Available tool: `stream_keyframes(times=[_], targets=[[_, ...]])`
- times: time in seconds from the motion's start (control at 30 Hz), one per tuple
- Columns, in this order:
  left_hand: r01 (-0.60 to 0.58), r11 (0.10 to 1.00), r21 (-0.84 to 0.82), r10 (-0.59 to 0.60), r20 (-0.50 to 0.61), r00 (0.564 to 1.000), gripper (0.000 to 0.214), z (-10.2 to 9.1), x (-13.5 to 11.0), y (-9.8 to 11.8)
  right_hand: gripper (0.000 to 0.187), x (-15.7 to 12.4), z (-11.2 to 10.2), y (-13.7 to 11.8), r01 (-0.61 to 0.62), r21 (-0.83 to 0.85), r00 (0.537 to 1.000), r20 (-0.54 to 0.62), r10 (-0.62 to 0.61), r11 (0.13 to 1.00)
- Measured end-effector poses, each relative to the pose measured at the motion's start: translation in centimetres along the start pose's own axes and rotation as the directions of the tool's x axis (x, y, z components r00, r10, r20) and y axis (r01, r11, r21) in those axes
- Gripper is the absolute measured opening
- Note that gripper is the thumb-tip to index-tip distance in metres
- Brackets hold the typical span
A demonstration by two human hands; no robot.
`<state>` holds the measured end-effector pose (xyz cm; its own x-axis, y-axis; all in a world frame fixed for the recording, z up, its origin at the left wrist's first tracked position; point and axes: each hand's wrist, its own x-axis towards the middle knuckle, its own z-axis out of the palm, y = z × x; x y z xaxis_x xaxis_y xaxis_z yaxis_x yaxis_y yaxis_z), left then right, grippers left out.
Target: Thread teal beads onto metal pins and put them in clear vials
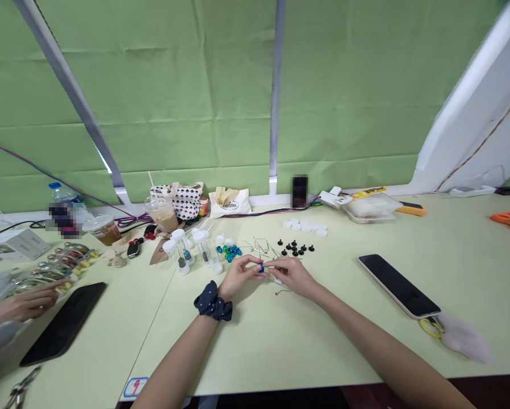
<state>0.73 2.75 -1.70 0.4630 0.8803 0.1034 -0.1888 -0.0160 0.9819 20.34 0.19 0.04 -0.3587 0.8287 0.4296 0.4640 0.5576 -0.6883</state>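
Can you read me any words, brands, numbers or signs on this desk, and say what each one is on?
No words are legible: the round logo on the cream tote bag, the print on the white box and the yellow packet strip are too small or blurred; the only clear sign is a red lightning bolt on a small label on the table.

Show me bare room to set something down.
Bare desk lies between the right hand and the phone, and between the left hand and the black tablet. Behind the hands it is crowded with clear tubes, blue beads and black knobs.
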Motion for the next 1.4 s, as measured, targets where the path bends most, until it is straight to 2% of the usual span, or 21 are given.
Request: stream_keyframes(times=[0.17,0.4,0.67,0.9,1.03,1.2,1.4], targets=[[-0.028,0.999,-0.016,0.028,0.01,1.0,0.031,-0.1,0.0,-0.2,0.022,0.0,0.1,-0.1,-0.016,0.017,1.0,-0.015,0.016,1.0],[-0.147,0.989,0.025,0.148,-0.018,0.989,0.025,0.4,-0.1,0.5,0.024,0.1,-0.1,0.1,-0.048,0.074,0.999,0.0,0.048,0.996],[-0.115,0.984,0.135,0.124,-0.059,0.991,0.028,0.7,-0.2,0.6,0.028,0.1,-0.2,1.0,-0.068,0.215,0.994,0.102,0.047,0.974],[-0.129,0.983,0.134,0.146,-0.124,0.981,0.031,0.7,0.0,0.3,0.028,0.1,0.0,0.7,-0.099,0.274,0.99,0.126,0.066,0.957],[-0.114,0.983,0.144,0.134,-0.138,0.981,0.032,0.9,0.0,0.5,0.028,0.1,0.1,0.4,-0.097,0.249,0.991,0.112,0.071,0.964],[-0.109,0.991,0.076,0.115,-0.083,0.99,0.035,1.3,-0.3,0.8,0.026,0.2,0.5,0.2,-0.061,0.152,0.997,0.054,0.053,0.986],[-0.096,0.994,0.052,0.1,-0.079,0.992,0.034,1.4,-0.3,0.9,0.026,0.1,0.4,0.3,-0.068,0.075,0.998,0.014,0.068,0.995]])
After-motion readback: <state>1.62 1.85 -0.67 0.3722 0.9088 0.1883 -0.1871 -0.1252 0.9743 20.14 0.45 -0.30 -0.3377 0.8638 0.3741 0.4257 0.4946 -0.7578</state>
